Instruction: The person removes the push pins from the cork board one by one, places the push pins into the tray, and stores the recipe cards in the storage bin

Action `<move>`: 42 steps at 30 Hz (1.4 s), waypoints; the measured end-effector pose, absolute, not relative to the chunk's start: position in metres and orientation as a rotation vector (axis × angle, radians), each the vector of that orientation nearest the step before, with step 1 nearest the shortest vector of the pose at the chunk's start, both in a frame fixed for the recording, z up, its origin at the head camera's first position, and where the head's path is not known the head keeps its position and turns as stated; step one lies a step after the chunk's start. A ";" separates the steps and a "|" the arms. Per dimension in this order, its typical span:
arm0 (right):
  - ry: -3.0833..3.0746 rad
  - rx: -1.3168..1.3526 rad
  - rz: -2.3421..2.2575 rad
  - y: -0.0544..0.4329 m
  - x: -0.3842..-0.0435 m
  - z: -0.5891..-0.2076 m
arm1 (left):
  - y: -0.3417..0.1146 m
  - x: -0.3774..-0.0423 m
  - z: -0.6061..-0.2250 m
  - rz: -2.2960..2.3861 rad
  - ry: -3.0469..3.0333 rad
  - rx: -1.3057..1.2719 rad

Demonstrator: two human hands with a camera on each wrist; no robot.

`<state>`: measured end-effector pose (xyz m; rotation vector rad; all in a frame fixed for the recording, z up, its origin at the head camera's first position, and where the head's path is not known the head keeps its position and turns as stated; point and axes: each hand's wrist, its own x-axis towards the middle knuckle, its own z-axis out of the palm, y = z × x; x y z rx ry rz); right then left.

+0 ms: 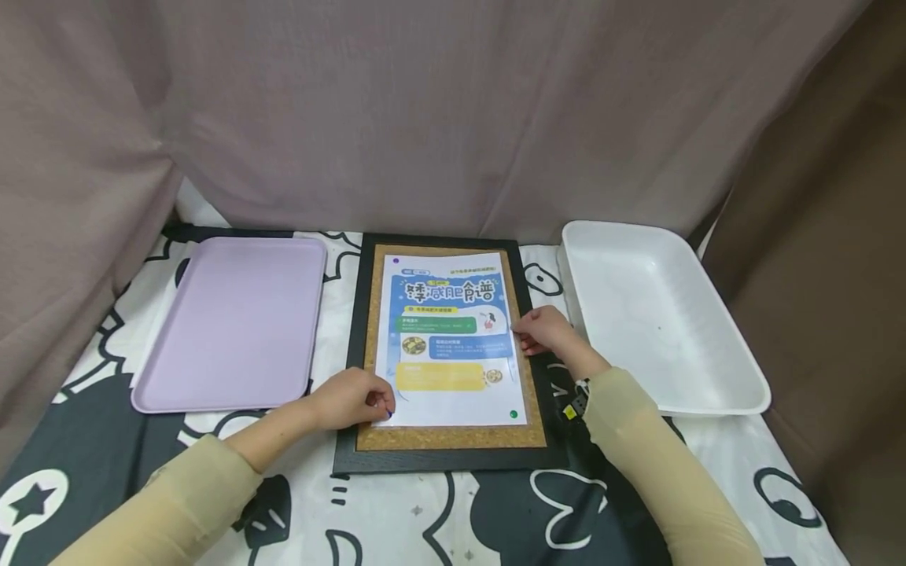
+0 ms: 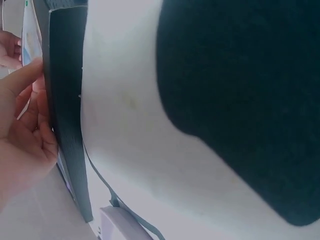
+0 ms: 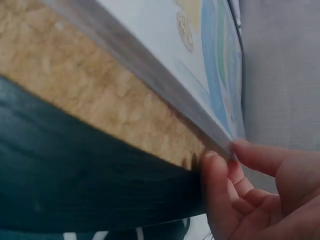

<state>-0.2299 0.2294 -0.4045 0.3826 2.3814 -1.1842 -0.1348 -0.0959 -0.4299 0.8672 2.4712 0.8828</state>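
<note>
A printed poster in blue and white lies on a cork board with a black frame. A purple pin sits at its upper left corner and a green pin at its lower right. At the lower left corner my left hand pinches a small blue pin, mostly covered by the fingertips. My right hand pinches the poster's right edge between thumb and finger. In the right wrist view that edge stands slightly off the cork.
To the left lies a lilac tray. A deep white tray stands close on the right of the frame. All rest on a patterned black-and-white cloth. Grey-brown curtains hang behind and at both sides.
</note>
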 end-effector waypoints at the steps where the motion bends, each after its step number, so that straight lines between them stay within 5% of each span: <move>1: 2.393 0.365 -1.168 0.229 -0.230 -0.404 | -0.096 -0.135 -0.429 0.881 2.473 0.867; 29: 2.414 0.406 -1.141 0.219 -0.232 -0.406 | -0.104 -0.156 -0.406 0.931 2.120 0.775; 42: 2.422 0.403 -1.138 0.226 -0.229 -0.411 | -0.142 -0.174 -0.386 1.217 2.366 0.528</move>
